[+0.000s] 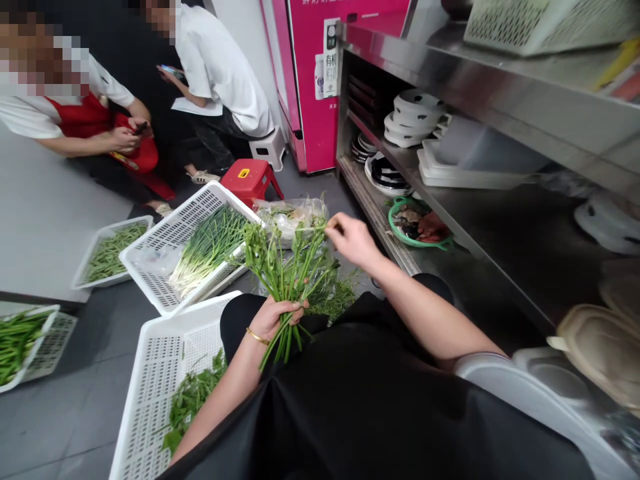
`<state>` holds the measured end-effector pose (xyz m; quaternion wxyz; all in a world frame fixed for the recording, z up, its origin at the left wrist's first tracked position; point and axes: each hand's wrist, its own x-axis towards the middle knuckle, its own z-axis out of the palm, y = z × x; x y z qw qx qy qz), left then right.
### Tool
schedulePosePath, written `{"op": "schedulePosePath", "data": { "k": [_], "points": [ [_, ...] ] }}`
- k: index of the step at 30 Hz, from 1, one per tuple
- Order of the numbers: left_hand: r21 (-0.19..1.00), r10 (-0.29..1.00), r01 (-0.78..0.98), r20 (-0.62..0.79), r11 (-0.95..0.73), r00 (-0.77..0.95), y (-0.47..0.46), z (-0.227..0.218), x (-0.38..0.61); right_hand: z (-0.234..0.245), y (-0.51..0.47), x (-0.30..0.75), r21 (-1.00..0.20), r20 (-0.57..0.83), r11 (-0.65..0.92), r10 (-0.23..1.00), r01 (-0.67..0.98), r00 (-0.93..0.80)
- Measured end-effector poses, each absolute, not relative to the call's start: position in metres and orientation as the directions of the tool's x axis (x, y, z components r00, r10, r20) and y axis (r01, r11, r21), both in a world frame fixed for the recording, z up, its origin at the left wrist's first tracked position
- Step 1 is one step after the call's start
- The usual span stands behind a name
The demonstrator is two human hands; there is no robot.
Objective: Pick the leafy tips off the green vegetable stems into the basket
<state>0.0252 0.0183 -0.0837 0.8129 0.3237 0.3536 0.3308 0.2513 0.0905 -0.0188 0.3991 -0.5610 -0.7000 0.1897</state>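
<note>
A bunch of long-stemmed leafy greens (286, 277) is gripped by my left hand (275, 319), its fingers wrapped round the lower stems. The leafy tops fan upward and away from me; the cut ends point down toward my lap. At the right edge of those tops, my right hand (353, 243) is closed in a pinch on a leafy tip, partly hidden by the fingers. Beneath and behind the bunch lie loose green trimmings (340, 297) on plastic. Left of my knee, a white perforated basket (150, 363) holds more leafy greens (193, 397).
Another white basket (145, 267) carries green onions (213, 247); green beans (113, 252) fill a tray further left. A plastic bag (290, 220) of scraps sits ahead, near a red stool (247, 179). Steel shelving (450, 200) flanks my right. Two people (220, 73) sit opposite.
</note>
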Motion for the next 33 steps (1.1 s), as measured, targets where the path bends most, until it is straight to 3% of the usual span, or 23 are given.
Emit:
{"op": "schedulePosePath", "data": {
  "k": [3,5,7,10,15,17,19,20,22,24,26,28,33],
  "points": [
    [0.773,0.775,-0.297,-0.363,0.560,0.517,0.020,-0.084,0.024,-0.001,0.100,0.298,-0.956,0.238,0.199,0.956,0.216,0.173],
    [0.771,0.772,-0.291,-0.373,0.567,0.515,0.021,-0.085,0.024,0.007,0.098,0.334,-0.977,0.200,0.213,0.920,-0.001,0.338],
    [0.765,0.772,-0.298,-0.375,0.570,0.514,0.022,-0.087,0.024,0.008,0.090,0.367,-0.950,0.203,0.291,0.853,-0.115,0.480],
    [0.753,0.775,-0.313,-0.390,0.579,0.497,0.025,-0.088,0.024,-0.011,0.076,0.395,-0.951,0.220,0.303,0.797,-0.057,0.562],
    [0.783,0.816,-0.295,-0.421,0.548,0.397,0.027,-0.086,0.027,-0.068,0.062,0.385,-0.976,0.071,-0.030,0.891,0.213,0.449],
    [0.822,0.844,-0.263,-0.406,0.505,0.351,0.026,-0.087,0.029,-0.074,0.055,0.368,-0.882,0.057,-0.115,0.937,0.457,0.346],
    [0.853,0.853,-0.205,-0.400,0.481,0.336,0.026,-0.088,0.032,-0.064,0.045,0.342,-0.598,0.104,-0.031,0.988,0.801,0.116],
    [0.861,0.850,-0.172,-0.405,0.478,0.337,0.025,-0.088,0.034,-0.054,0.041,0.326,-0.422,0.137,0.109,0.989,0.900,-0.055],
    [0.873,0.846,-0.116,-0.415,0.474,0.336,0.024,-0.088,0.038,-0.030,0.038,0.292,-0.268,0.287,0.466,0.874,0.843,-0.392],
    [0.884,0.845,-0.072,-0.414,0.462,0.337,0.022,-0.086,0.042,-0.009,0.041,0.260,-0.134,0.403,0.677,0.705,0.724,-0.584],
    [0.895,0.846,-0.036,-0.406,0.445,0.346,0.020,-0.083,0.045,0.002,0.049,0.238,-0.014,0.406,0.749,0.609,0.662,-0.681],
    [0.899,0.844,-0.024,-0.401,0.437,0.355,0.019,-0.082,0.047,0.003,0.057,0.225,0.064,0.349,0.761,0.589,0.646,-0.729],
    [0.890,0.832,-0.059,-0.396,0.451,0.388,0.017,-0.086,0.045,-0.012,0.064,0.221,0.053,0.350,0.768,0.584,0.638,-0.732]
  ]
}}
